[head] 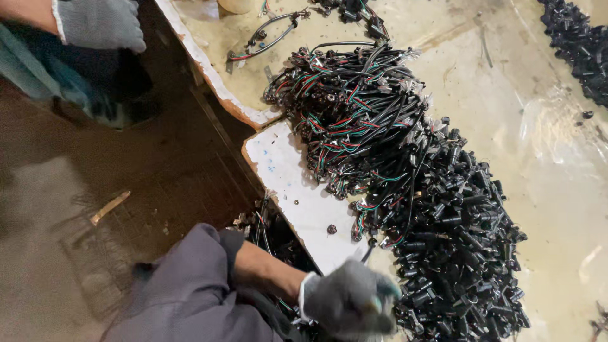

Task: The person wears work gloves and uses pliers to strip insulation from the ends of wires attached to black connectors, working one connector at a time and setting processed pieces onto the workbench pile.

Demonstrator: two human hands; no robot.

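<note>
Your right hand point(351, 301), in a grey knit glove, sits at the bottom edge of the table point(557, 209), fingers curled in loosely at the near end of the heap of black plugs point(456, 247). It's blurred, so I can't tell whether it actually has a plug pinched or just rests there. Grey sleeve point(190, 291) pushed up, bare forearm showing.

Your left hand point(101, 22), same kind of glove, is up in the top left corner, well away from the table, over the dark floor point(126, 190). Only part of it shows; can't tell if it's open or closed, nothing visible in it.

The plug heap runs from your right hand up the table and merges into a tangle of black, red and green wires point(348, 114) in the middle. A white board point(285, 171) lies just beside the tangle on its left. One loose wire piece point(266, 35) lies apart near the top. Another dark pile point(579, 44) sits in the top right corner. A small wooden stick point(109, 208) lies on the floor.
</note>
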